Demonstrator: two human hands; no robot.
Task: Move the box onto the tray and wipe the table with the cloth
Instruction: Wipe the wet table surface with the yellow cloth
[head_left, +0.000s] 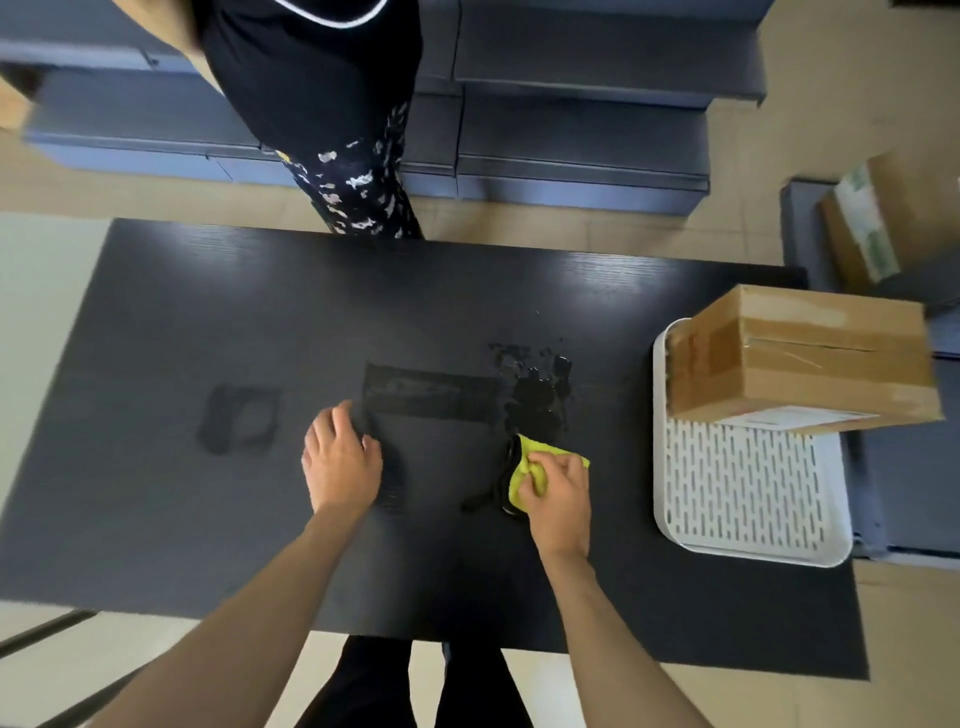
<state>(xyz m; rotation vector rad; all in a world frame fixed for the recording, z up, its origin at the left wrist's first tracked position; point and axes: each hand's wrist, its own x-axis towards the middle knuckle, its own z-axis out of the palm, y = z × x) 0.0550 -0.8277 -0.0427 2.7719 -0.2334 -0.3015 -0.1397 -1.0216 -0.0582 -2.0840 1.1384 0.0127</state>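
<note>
A brown cardboard box (810, 358) rests on the far part of a white slotted tray (748, 499) at the right side of the black table (208, 519). My right hand (558, 499) is closed on a bunched yellow-green cloth (524, 465) pressed to the table, just below a patch of wet droplets (535, 384). Wet streaks (431, 397) run left of the droplets. My left hand (340, 462) lies flat on the table with its fingers spread, holding nothing.
A person in dark patterned trousers (358, 192) stands at the table's far edge. Another damp mark (239, 418) shows on the left half. Dark cabinets (582, 135) line the back. A second cardboard box (883, 218) sits at the far right.
</note>
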